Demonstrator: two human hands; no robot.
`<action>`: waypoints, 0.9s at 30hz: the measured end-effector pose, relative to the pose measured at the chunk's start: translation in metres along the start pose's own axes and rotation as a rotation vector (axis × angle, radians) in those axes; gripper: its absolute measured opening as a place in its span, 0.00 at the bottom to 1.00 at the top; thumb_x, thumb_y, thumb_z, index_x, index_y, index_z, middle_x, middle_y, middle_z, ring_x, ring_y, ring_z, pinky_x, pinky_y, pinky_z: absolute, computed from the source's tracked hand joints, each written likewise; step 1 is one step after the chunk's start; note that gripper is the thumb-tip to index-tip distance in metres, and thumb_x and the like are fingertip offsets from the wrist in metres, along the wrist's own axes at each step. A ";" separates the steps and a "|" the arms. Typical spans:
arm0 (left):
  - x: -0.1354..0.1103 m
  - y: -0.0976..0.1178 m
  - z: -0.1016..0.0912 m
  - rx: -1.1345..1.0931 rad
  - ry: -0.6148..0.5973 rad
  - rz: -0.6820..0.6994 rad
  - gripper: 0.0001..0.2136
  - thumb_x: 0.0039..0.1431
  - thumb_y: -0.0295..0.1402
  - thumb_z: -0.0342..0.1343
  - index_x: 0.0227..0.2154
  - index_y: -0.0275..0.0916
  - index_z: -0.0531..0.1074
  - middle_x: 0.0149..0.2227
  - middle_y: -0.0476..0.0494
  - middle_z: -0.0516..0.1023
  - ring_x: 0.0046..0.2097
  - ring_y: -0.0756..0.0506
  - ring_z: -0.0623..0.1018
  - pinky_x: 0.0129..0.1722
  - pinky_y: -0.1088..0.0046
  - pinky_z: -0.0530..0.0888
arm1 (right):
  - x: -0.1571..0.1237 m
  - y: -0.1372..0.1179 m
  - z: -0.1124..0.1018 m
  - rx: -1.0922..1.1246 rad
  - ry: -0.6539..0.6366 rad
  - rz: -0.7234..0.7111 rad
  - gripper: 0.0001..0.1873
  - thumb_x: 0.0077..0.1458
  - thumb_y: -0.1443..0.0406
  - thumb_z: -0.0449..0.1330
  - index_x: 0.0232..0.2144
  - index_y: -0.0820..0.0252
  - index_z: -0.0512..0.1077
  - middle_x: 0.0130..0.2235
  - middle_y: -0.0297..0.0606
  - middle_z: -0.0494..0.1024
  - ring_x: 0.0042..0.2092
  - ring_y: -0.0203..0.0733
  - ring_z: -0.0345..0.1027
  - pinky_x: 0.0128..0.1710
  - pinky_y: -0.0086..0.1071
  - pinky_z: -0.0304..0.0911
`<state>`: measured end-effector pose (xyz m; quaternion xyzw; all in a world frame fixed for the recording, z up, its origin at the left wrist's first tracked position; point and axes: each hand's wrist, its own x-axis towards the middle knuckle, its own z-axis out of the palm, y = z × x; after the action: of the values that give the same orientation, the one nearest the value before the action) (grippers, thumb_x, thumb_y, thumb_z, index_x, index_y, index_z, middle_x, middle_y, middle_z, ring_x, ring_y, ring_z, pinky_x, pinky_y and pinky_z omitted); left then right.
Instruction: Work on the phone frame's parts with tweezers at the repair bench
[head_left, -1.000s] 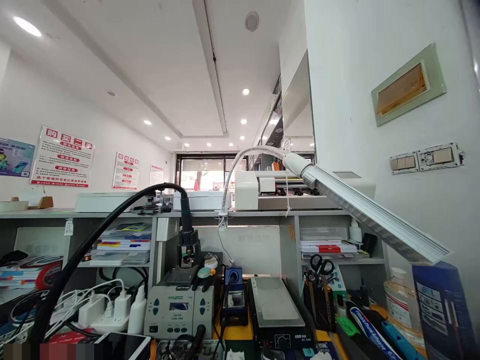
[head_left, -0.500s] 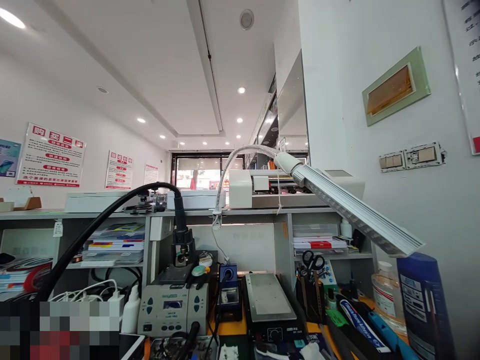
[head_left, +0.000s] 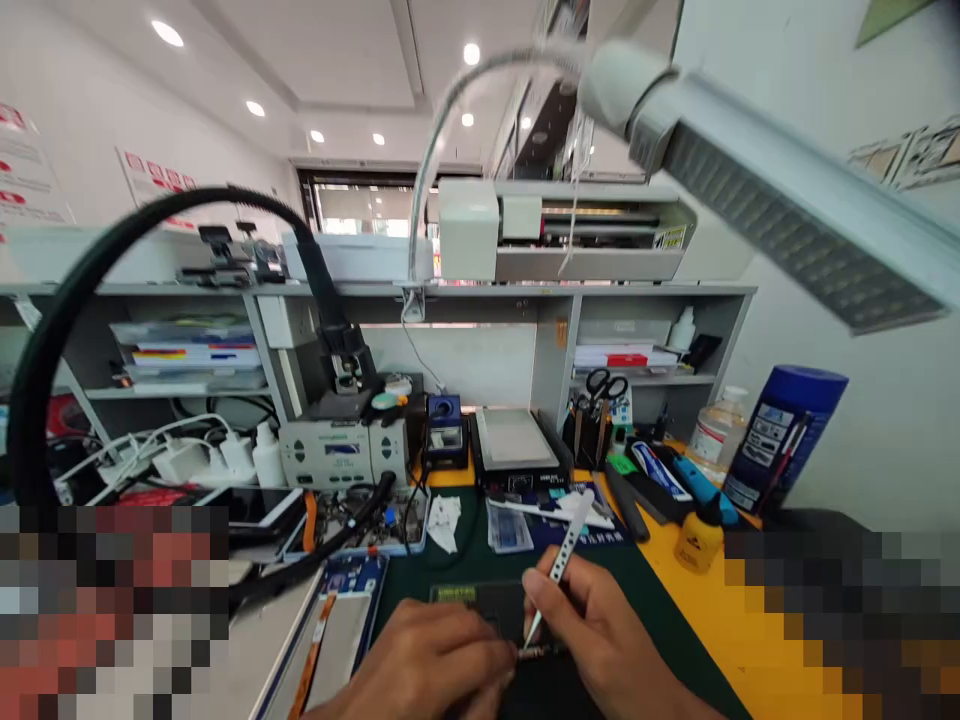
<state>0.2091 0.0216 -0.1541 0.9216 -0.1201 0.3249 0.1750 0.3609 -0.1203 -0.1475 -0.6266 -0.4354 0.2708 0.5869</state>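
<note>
My right hand [head_left: 592, 625] grips a pair of pale tweezers [head_left: 564, 562] with holes along the body, points downward. Their tip meets a small part [head_left: 534, 652] lying on a dark work pad [head_left: 487, 598]. On the left of that part, my left hand [head_left: 435, 655] has its fingers curled and pressed together close to the tweezer tip. Whatever they may hold is hidden. Beneath the pad spreads a dark green mat [head_left: 652, 590]. An opened tablet [head_left: 345, 620] with an orange ribbon cable lies to the left of my left hand.
Behind the mat stand a hot air station [head_left: 341, 452], a soldering station [head_left: 445, 440] and a heating plate [head_left: 517, 445]. A black hose [head_left: 97, 230] arches at left. A lamp [head_left: 787, 200] overhangs the right. A yellow bottle [head_left: 700, 540] and a blue can [head_left: 787, 440] stand right.
The view has tilted down from the ceiling to the bench. Both my hands, the tweezers and the green mat have come into sight, and the lamp appears higher and larger.
</note>
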 end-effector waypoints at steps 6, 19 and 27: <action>0.009 0.009 -0.008 -0.031 0.024 0.060 0.09 0.63 0.20 0.52 0.40 0.36 0.76 0.29 0.46 0.80 0.30 0.48 0.80 0.29 0.74 0.72 | 0.000 -0.009 -0.002 -0.016 -0.031 0.003 0.24 0.66 0.47 0.55 0.28 0.59 0.66 0.27 0.30 0.66 0.30 0.37 0.59 0.32 0.30 0.58; 0.007 0.005 -0.008 -0.045 -0.030 0.052 0.08 0.64 0.21 0.53 0.39 0.35 0.76 0.31 0.45 0.80 0.29 0.48 0.77 0.27 0.71 0.67 | -0.001 -0.008 -0.002 -0.009 -0.020 0.023 0.23 0.66 0.48 0.55 0.28 0.59 0.66 0.27 0.31 0.67 0.29 0.36 0.60 0.31 0.29 0.59; 0.009 0.006 -0.009 -0.045 -0.021 0.071 0.08 0.64 0.20 0.54 0.40 0.35 0.76 0.32 0.44 0.81 0.29 0.48 0.78 0.26 0.71 0.67 | -0.001 -0.005 -0.002 0.010 -0.021 0.021 0.23 0.66 0.48 0.56 0.28 0.59 0.66 0.27 0.31 0.67 0.30 0.36 0.60 0.31 0.29 0.59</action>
<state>0.2090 0.0193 -0.1399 0.9160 -0.1620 0.3183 0.1826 0.3606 -0.1225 -0.1423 -0.6254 -0.4335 0.2858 0.5824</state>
